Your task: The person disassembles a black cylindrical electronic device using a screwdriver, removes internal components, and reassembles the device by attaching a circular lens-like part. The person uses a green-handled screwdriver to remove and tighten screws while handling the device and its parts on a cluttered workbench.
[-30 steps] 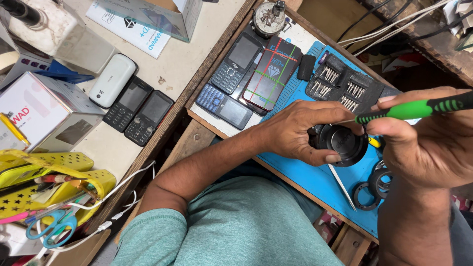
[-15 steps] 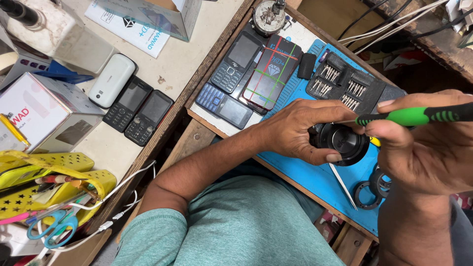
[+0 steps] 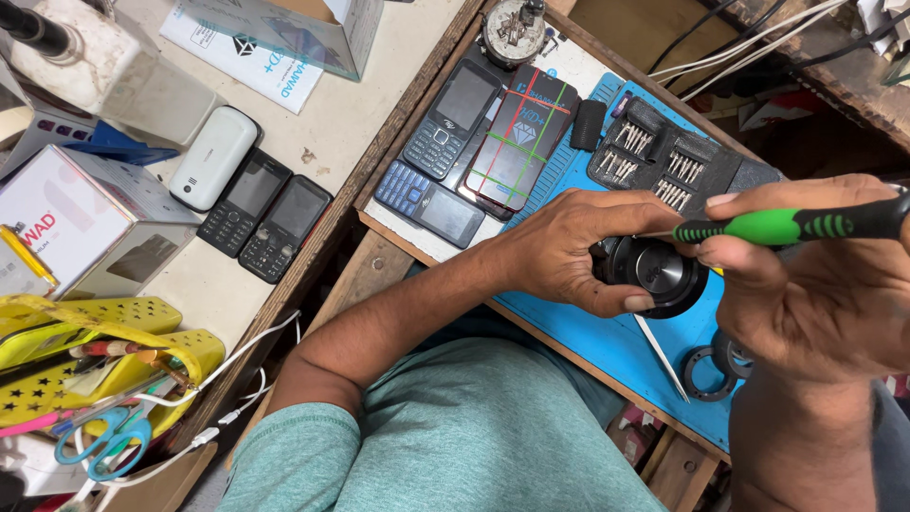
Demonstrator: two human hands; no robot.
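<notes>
Head view: the left hand (image 3: 578, 251) grips one round black metal part (image 3: 664, 275) on the smooth blue mat (image 3: 607, 346). The right hand (image 3: 815, 284) is closed around one green-and-black ribbed screwdriver (image 3: 787, 226), its tip over the part. Five keypad phones: three on the mat's tray, two (image 3: 270, 223) on the counter. One black bit set (image 3: 664, 156).

A wooden bench (image 3: 379, 270) carries a blue mat (image 3: 607, 346) and several phones (image 3: 445, 118). A white counter (image 3: 341, 118) beside it holds two more phones (image 3: 270, 223) and boxes (image 3: 71, 223).
</notes>
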